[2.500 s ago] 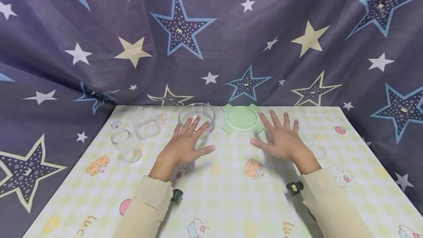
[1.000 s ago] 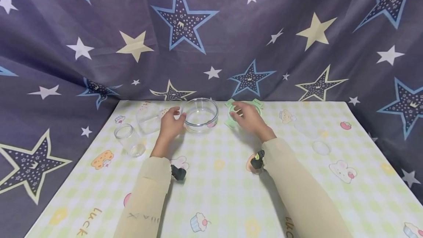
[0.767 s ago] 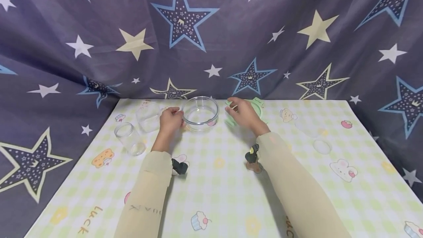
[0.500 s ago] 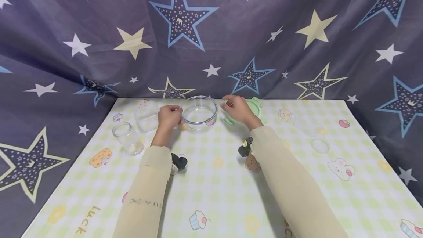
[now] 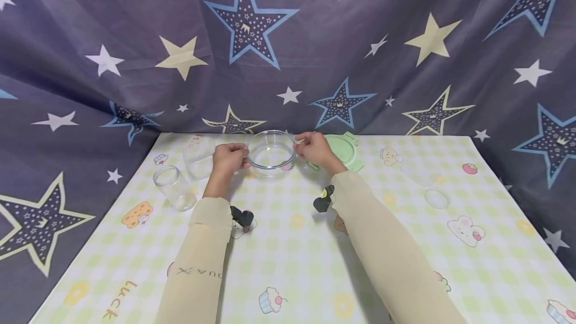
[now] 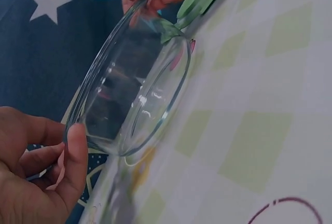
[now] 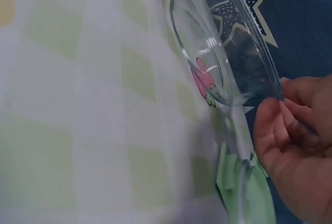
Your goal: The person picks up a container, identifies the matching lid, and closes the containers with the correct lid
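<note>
A round clear glass bowl (image 5: 271, 168) stands upright at the back of the table, between both hands. My left hand (image 5: 228, 160) pinches its left rim, the thumb (image 6: 78, 151) at the glass in the left wrist view. On the opposite side my right hand (image 5: 317, 152) holds the rim between thumb and fingers, as the right wrist view shows with the bowl's wall (image 7: 223, 53). Just right of the bowl lies a light green lid (image 5: 343, 149) with side flaps, partly hidden behind the right hand.
To the left are a clear cylindrical jar (image 5: 174, 189), tilted in view, and a clear squarish container (image 5: 198, 161). A faint clear round-ended container (image 5: 436, 198) lies at the right. A star-patterned curtain (image 5: 382, 79) hangs along the checked table's back edge.
Both hands were spread open above the table earlier. The left then took the bowl's left rim; the right passed over the lid and moved left onto the bowl's right rim.
</note>
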Action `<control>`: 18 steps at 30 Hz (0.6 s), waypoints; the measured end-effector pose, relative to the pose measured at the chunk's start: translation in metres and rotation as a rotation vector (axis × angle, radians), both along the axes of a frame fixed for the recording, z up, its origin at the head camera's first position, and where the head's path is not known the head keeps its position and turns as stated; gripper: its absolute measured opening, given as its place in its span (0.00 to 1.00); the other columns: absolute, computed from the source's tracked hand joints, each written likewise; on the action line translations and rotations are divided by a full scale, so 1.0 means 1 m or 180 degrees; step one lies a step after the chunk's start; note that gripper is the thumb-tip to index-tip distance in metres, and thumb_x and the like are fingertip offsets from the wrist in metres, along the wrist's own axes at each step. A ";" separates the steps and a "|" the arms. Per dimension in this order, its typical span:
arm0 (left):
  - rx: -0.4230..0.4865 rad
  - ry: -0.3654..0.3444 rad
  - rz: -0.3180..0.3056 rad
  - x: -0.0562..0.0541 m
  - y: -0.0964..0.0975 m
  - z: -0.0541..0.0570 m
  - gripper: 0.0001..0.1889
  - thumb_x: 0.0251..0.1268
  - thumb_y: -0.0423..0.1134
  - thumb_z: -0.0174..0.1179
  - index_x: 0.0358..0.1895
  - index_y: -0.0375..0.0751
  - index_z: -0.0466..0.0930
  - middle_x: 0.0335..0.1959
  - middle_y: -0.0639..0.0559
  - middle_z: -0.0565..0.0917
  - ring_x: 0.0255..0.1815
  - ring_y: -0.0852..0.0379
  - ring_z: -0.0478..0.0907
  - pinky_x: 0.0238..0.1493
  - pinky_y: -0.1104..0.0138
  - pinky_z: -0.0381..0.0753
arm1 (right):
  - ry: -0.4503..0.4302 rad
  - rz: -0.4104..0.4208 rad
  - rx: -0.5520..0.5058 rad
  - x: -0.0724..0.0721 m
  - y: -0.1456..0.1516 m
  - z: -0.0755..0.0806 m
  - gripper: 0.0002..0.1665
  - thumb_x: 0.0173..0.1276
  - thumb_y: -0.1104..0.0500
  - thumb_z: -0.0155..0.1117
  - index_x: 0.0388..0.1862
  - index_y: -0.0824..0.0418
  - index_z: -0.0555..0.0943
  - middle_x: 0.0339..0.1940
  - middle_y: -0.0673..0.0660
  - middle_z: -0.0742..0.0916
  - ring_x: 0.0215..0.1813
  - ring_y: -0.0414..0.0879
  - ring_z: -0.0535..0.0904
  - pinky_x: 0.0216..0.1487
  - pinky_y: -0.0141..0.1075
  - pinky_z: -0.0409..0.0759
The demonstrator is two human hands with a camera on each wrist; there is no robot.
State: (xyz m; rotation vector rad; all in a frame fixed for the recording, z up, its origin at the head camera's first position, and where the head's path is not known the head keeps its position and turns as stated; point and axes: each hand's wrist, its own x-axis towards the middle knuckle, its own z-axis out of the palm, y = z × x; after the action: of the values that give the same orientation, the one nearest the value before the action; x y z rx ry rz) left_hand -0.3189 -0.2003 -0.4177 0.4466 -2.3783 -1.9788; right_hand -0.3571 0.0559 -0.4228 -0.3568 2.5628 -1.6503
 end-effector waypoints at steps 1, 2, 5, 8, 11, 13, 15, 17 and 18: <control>0.0030 0.0007 -0.0007 0.000 0.000 -0.001 0.20 0.72 0.31 0.59 0.64 0.29 0.78 0.52 0.38 0.82 0.26 0.63 0.80 0.38 0.68 0.89 | -0.0208 -0.0044 -0.0242 0.000 -0.001 0.000 0.17 0.73 0.65 0.64 0.58 0.70 0.81 0.39 0.64 0.87 0.33 0.48 0.84 0.35 0.32 0.84; 0.0057 0.0012 -0.0020 0.000 -0.001 -0.001 0.20 0.72 0.31 0.59 0.65 0.29 0.78 0.53 0.37 0.82 0.26 0.63 0.80 0.37 0.68 0.89 | -0.0401 -0.0094 -0.0469 0.000 -0.003 -0.001 0.17 0.73 0.66 0.64 0.58 0.71 0.80 0.41 0.66 0.87 0.32 0.46 0.84 0.35 0.32 0.85; 0.0081 0.0040 -0.0048 -0.001 -0.002 -0.002 0.21 0.72 0.31 0.59 0.65 0.28 0.77 0.52 0.37 0.81 0.27 0.63 0.80 0.40 0.68 0.89 | -0.0861 -0.0223 -0.1047 -0.001 -0.006 -0.005 0.17 0.74 0.69 0.60 0.60 0.71 0.79 0.48 0.68 0.85 0.32 0.42 0.82 0.34 0.29 0.85; 0.0110 0.0027 -0.0069 -0.001 -0.003 -0.004 0.21 0.73 0.31 0.58 0.66 0.29 0.77 0.50 0.40 0.81 0.30 0.62 0.80 0.45 0.65 0.89 | -0.1104 -0.0294 -0.1333 -0.003 -0.008 -0.007 0.16 0.75 0.70 0.58 0.60 0.70 0.78 0.52 0.70 0.83 0.31 0.41 0.80 0.32 0.28 0.84; 0.0119 -0.0019 -0.0092 0.000 -0.004 -0.005 0.20 0.75 0.32 0.58 0.66 0.30 0.77 0.49 0.43 0.80 0.32 0.61 0.79 0.49 0.62 0.88 | -0.1202 -0.0327 -0.1435 -0.004 -0.010 -0.009 0.16 0.76 0.70 0.56 0.60 0.70 0.77 0.48 0.67 0.82 0.30 0.42 0.79 0.31 0.28 0.83; 0.0125 -0.0035 -0.0097 0.000 -0.005 -0.005 0.20 0.75 0.33 0.58 0.66 0.31 0.77 0.48 0.44 0.80 0.32 0.61 0.80 0.50 0.62 0.88 | -0.1232 -0.0335 -0.1456 -0.004 -0.010 -0.008 0.16 0.76 0.70 0.56 0.60 0.71 0.77 0.44 0.64 0.82 0.30 0.42 0.79 0.31 0.29 0.82; 0.0123 -0.0049 -0.0098 0.000 -0.005 -0.005 0.20 0.75 0.33 0.58 0.67 0.32 0.77 0.48 0.44 0.80 0.32 0.61 0.80 0.49 0.63 0.88 | -0.1253 -0.0336 -0.1484 -0.004 -0.011 -0.008 0.16 0.76 0.69 0.56 0.60 0.71 0.76 0.39 0.61 0.81 0.29 0.42 0.78 0.30 0.29 0.81; 0.0134 -0.0048 -0.0093 -0.001 -0.005 -0.004 0.20 0.75 0.33 0.58 0.66 0.32 0.77 0.48 0.43 0.80 0.32 0.61 0.80 0.48 0.64 0.88 | -0.1253 -0.0325 -0.1522 -0.003 -0.012 -0.007 0.16 0.76 0.69 0.55 0.60 0.71 0.75 0.37 0.59 0.79 0.28 0.42 0.76 0.29 0.29 0.80; 0.0149 -0.0049 -0.0095 -0.001 -0.005 -0.004 0.20 0.75 0.33 0.58 0.67 0.32 0.77 0.48 0.43 0.80 0.32 0.61 0.80 0.47 0.64 0.88 | -0.1245 -0.0323 -0.1541 -0.003 -0.012 -0.006 0.16 0.76 0.69 0.55 0.60 0.71 0.75 0.36 0.59 0.79 0.28 0.42 0.76 0.28 0.29 0.80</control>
State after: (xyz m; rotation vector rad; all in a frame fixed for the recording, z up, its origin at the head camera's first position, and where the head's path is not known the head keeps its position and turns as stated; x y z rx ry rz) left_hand -0.3201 -0.2052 -0.4214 0.4318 -2.3659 -2.0546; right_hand -0.3601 0.0435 -0.4285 0.0746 1.9186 -2.1190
